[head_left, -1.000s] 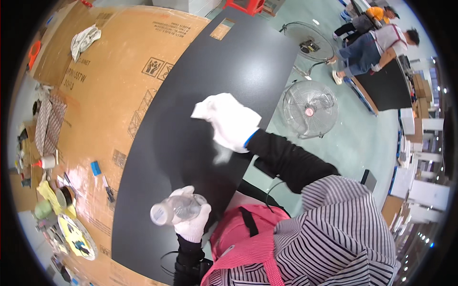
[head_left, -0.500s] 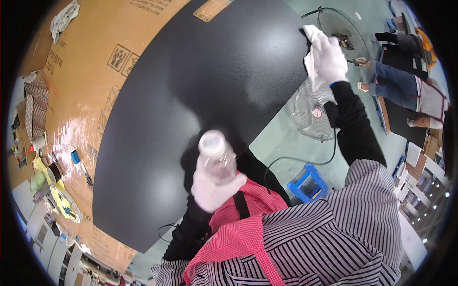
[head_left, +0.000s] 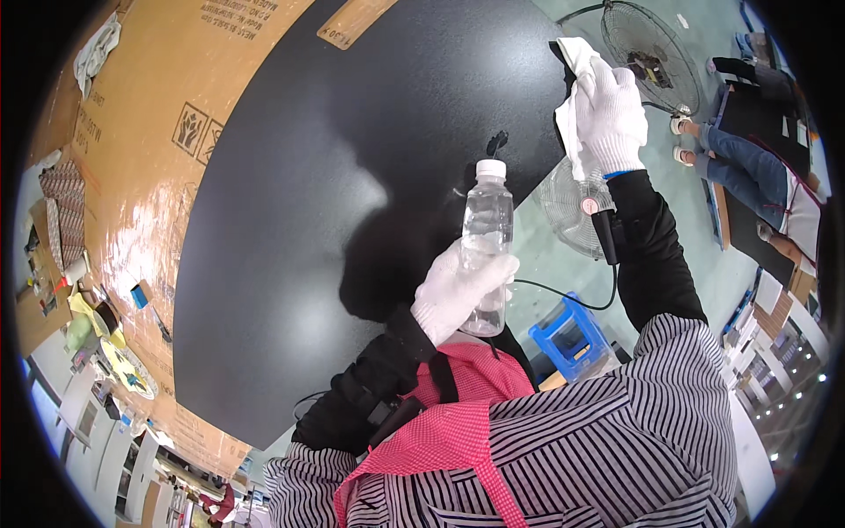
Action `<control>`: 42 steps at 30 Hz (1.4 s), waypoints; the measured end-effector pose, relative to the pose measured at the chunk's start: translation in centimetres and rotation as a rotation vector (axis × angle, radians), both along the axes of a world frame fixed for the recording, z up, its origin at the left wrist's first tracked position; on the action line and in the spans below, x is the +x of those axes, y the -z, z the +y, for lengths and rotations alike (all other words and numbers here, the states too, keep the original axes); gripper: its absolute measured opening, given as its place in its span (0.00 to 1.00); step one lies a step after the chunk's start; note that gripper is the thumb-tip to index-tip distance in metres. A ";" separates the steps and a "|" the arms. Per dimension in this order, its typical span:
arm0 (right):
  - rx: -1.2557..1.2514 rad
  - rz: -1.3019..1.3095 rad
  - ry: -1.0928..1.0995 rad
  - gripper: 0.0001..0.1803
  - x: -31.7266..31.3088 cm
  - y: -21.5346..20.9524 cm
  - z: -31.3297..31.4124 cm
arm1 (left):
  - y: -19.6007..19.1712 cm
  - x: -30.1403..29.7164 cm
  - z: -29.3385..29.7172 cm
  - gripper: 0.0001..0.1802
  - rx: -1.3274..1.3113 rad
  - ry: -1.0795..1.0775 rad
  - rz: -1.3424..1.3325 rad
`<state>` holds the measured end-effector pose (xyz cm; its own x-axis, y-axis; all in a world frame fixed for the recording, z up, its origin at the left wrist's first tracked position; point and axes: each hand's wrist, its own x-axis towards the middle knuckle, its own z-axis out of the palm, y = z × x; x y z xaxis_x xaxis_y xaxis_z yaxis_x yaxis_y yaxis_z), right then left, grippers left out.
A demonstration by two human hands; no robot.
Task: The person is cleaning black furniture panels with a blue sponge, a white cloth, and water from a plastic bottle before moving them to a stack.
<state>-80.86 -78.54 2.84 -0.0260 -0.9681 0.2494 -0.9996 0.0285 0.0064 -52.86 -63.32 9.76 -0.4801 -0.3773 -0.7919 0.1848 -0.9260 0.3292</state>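
My left hand point(head_left: 453, 289), in a white knit glove, grips a clear plastic bottle point(head_left: 489, 216) with a white cap. The bottle stands nearly upright in the picture and holds clear liquid. A small dark wet-looking spot point(head_left: 498, 142) lies on the black panel point(head_left: 264, 290) just beyond the cap. At the panel's far right edge, my gloved right hand point(head_left: 609, 114) has its fingers closed on a white cloth point(head_left: 572, 123). Part of the cloth hangs down beside the panel's corner.
The panel rests on a large brown cardboard surface point(head_left: 123, 202). Right of it are a wire fan point(head_left: 563, 207), a second fan point(head_left: 650, 62), a black cable and a blue crate point(head_left: 572, 343). Another person point(head_left: 748, 167) stands at the far right by a dark table.
My left hand has moved right and away from my body with the bottle, which now shows side-on. The dark spot has appeared on the panel. The cloth hand has barely shifted.
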 end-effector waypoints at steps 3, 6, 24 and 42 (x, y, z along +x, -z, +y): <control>0.022 0.000 0.020 0.16 0.3 -0.3 -0.1 | -0.1 0.5 1.8 0.20 0.035 -0.108 0.017; 0.019 0.007 0.014 0.17 0.4 -0.3 -0.1 | 0.3 1.8 3.1 0.20 0.002 -0.134 -0.015; 0.145 0.063 0.009 0.24 0.9 -1.3 -0.3 | 2.1 2.0 3.2 0.31 -0.167 -0.011 -0.132; 0.379 0.034 -0.945 0.12 12.4 -6.8 2.9 | -3.0 11.0 11.0 0.37 -0.833 -0.016 -0.481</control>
<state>-68.45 -75.66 9.61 0.7915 -0.6043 -0.0913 -0.6111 -0.7824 -0.1200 -41.87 -52.36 12.75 -0.1638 -0.9115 -0.3772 -0.1315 -0.3588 0.9241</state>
